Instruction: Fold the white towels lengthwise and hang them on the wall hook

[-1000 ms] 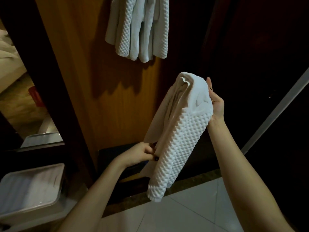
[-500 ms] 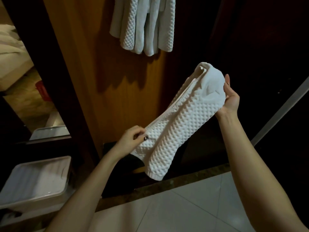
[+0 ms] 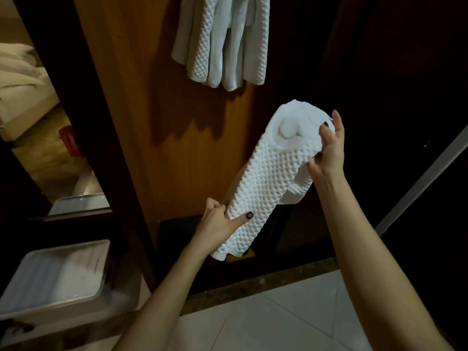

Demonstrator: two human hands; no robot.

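Against the wooden wall point(image 3: 152, 122), under towels point(image 3: 222, 41) already hung, we grip the folded towel point(image 3: 268, 178) with our left hand point(image 3: 217, 224) low and right hand point(image 3: 329, 150) high, where loose layers could slip apart.

Left hand point(image 3: 217, 224) has pulled the towel point(image 3: 268, 178) into a taut diagonal

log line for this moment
left hand grips white towel low end | right hand holds top end | hanging towels above on wood panel | not hung yet
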